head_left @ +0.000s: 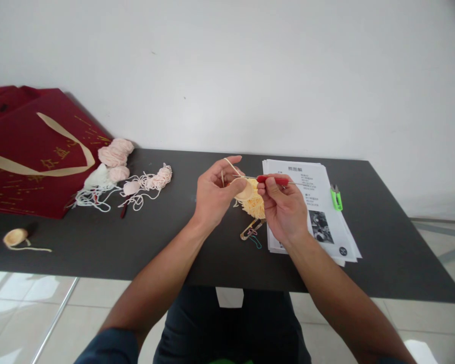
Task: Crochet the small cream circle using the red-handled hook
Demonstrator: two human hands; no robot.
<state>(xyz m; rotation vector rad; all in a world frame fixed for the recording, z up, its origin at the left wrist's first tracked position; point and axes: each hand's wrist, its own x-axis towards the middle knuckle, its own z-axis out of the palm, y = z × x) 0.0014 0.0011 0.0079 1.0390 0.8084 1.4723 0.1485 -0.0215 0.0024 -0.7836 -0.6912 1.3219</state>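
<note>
Left of the white printed papers (315, 203), I see the left hand (217, 191) pinching a pale-yellow crocheted piece (245, 191), the right hand (285, 207) grasping a red-handled metal hook (272, 180) — I'd keep the cream yarn (232, 165) taut.

Left fingers (217, 173) curled, right fingers (275, 190) pinched just beside; forearms (169, 263) angled inward.

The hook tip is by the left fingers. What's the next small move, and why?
Probably catch the yarn with the red-handled hook: the right hand holds it, tip near the left hand, which pinches the pale yellow piece with that yarn running from a raised finger.
</note>
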